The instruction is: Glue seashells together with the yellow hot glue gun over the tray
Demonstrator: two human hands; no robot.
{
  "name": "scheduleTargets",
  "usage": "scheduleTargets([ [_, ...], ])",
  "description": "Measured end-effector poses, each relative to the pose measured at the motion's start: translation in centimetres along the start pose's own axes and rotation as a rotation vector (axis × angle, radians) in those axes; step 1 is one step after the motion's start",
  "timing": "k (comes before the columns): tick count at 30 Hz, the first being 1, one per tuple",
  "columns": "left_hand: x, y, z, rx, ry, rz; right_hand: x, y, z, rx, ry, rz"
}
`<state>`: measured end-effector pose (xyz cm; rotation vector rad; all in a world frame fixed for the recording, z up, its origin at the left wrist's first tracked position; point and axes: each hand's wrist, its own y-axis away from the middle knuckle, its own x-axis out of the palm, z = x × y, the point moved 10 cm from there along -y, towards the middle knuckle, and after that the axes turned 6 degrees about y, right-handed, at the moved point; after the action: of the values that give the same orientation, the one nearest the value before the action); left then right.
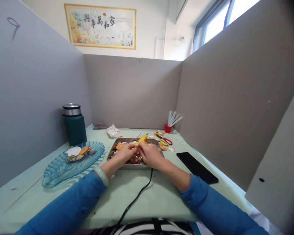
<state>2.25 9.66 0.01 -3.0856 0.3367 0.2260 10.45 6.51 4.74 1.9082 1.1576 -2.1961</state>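
Observation:
My left hand [125, 154] and my right hand [150, 154] meet over a metal tray [137, 167], their fingertips pinched together. Whatever they hold between them is too small and covered to name. Shells and orange and white pieces [119, 146] lie in the tray, partly hidden by my hands. Just beyond my fingers a yellow hot glue gun [142, 138] rests with its nozzle pointing up and away. A black cord [138, 195] runs from under my right hand toward the table's front edge.
At left are a blue glass dish [61, 174] holding shells and a green flask [74, 129]. Red-and-yellow-handled scissors [165, 141], a red cup [168, 129] of glue sticks [171, 118] and a black flat slab [197, 167] lie right. Grey partitions [134, 91] enclose the table.

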Motion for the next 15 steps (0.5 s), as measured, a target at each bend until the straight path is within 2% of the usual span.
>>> scheduleTargets([
  [15, 0.07, 0.06, 0.03, 0.002, 0.008, 0.009, 0.10, 0.05, -0.09, 0.011, -0.008, 0.022],
])
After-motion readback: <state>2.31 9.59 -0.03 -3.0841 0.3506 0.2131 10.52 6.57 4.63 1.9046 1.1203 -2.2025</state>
